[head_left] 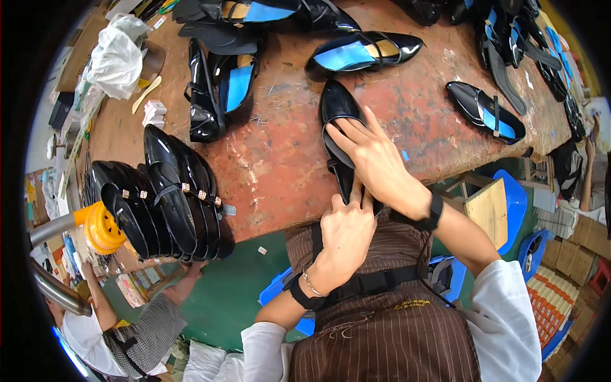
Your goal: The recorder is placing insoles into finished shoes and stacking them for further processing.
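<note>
A glossy black pointed shoe (335, 105) lies toe-away on the worn reddish workbench (273, 165), its heel end at the near edge. My right hand (375, 159) lies flat over the shoe's opening, fingers spread and pressing into it. My left hand (347, 232) grips the shoe's heel end from below the bench edge, thumb and fingers pinched on it. Both wrists wear black bands.
A row of finished black shoes (168, 197) with small buckles leans at the bench's left edge by a yellow tool head (102, 226). More black shoes with blue insoles (363, 51) lie across the bench's far side. A white bag (118, 54) sits far left. A person (127, 331) sits lower left.
</note>
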### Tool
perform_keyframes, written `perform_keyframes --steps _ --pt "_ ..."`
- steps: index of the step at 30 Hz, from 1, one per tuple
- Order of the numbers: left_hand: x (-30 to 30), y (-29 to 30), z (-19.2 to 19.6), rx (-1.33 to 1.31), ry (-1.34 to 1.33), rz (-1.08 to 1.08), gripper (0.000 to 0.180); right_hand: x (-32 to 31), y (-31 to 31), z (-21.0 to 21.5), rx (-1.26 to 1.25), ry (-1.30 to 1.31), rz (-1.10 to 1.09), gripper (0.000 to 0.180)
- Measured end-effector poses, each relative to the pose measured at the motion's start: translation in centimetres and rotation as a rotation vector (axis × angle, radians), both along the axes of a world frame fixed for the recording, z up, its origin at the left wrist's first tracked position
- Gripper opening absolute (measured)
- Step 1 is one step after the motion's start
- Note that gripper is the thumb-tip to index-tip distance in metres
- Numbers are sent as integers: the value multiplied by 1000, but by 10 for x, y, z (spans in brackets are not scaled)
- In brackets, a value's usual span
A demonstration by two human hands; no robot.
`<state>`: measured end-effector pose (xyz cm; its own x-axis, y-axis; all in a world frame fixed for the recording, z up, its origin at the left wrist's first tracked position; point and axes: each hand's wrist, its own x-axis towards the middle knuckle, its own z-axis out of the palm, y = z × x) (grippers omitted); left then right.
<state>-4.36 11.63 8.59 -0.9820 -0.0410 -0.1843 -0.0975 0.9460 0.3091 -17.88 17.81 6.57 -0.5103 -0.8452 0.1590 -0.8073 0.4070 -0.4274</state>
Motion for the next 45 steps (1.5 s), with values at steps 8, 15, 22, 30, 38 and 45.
perform_keyframes --steps 8,15,22,30,38,45 --pt "2 -3 2 100 -5 -9 51 -3 -13 18 298 17 -96 48" --pt "-1 -3 4 86 46 -13 48 -13 -17 18 339 -11 -90 46" --pt "2 -8 2 153 -41 -46 41 25 25 17 145 -13 22 56" --pt "-5 -9 3 187 -91 -126 44 8 -14 -21 124 458 -173 42" --pt "0 -14 25 165 117 -22 42 -18 -6 -14 39 130 88 34" --pt "75 -138 160 566 167 364 35 -167 184 87 -98 -126 -552 40"
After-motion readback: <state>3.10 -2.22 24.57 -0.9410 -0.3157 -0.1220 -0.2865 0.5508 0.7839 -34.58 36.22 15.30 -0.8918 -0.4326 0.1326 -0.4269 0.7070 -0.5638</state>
